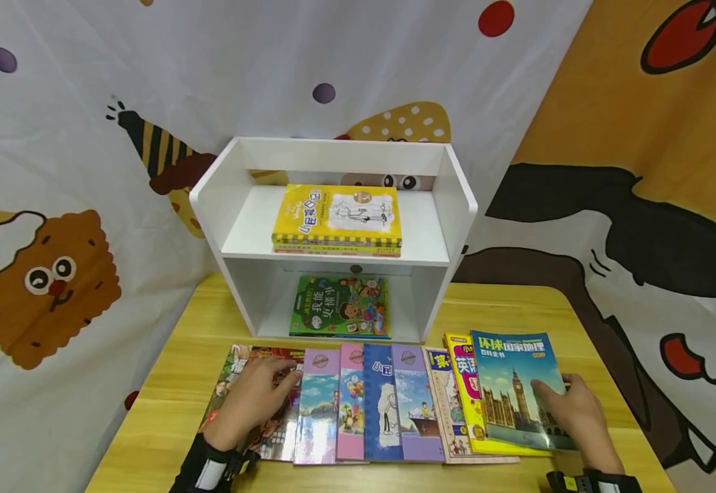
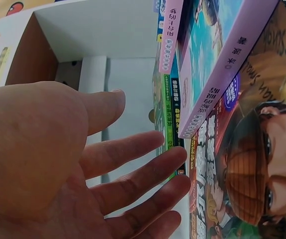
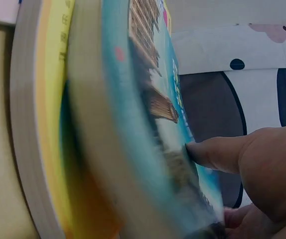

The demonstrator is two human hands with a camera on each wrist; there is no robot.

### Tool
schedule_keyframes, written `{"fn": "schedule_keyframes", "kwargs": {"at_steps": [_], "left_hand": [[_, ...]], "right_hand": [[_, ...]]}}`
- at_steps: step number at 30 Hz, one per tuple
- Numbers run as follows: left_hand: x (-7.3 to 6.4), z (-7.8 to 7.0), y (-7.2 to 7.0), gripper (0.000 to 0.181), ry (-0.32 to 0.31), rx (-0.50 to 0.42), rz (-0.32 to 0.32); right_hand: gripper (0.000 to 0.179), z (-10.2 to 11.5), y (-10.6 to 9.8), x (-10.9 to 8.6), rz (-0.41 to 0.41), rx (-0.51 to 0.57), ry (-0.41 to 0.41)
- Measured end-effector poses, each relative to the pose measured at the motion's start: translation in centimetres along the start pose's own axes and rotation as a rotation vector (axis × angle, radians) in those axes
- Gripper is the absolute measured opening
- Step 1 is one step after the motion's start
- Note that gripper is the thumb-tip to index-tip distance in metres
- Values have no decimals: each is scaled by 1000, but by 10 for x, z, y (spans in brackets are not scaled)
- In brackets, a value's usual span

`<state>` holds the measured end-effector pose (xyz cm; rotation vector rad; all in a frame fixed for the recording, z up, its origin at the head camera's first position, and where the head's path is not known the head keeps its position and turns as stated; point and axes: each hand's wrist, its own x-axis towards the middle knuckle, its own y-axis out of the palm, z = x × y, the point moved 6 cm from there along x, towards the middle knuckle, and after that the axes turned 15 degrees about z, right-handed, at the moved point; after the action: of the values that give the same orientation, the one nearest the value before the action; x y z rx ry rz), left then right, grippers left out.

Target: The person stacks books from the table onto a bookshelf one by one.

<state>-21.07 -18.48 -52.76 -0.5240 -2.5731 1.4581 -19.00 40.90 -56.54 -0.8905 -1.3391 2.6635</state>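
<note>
My right hand (image 1: 573, 409) grips the teal geography book (image 1: 508, 383) at its right edge. The thumb lies on the cover, with the other fingers partly hidden behind the edge. In the right wrist view this book (image 3: 148, 144) lies tilted over a yellow book (image 3: 53, 124). My left hand (image 1: 254, 396) hovers by the leftmost dark-covered book (image 1: 280, 438), fingers spread and nothing between them. In the left wrist view the left hand (image 2: 108, 174) reaches its fingertips toward the spines of a pink-edged book (image 2: 222, 69) and the dark book.
A white two-tier shelf (image 1: 336, 259) stands at the back of the wooden table (image 1: 148, 424). Yellow books (image 1: 336, 216) lie stacked on its upper tier, green ones (image 1: 341, 306) below. Between my hands several overlapping books lie in a row, among them a blue one (image 1: 382, 411).
</note>
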Motion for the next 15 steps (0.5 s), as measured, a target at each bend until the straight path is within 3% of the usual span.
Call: {"fn": "schedule_keyframes", "kwargs": {"at_steps": [4, 7, 15], "left_hand": [[0, -1, 1, 38, -4, -1, 9], [0, -2, 1, 38, -9, -5, 8], [3, -13, -6, 37, 38, -14, 2]], "right_hand": [[100, 1, 0, -3, -2, 37, -8], [89, 5, -3, -8, -52, 88, -72], [56, 39, -17, -45, -241, 265, -469]]}}
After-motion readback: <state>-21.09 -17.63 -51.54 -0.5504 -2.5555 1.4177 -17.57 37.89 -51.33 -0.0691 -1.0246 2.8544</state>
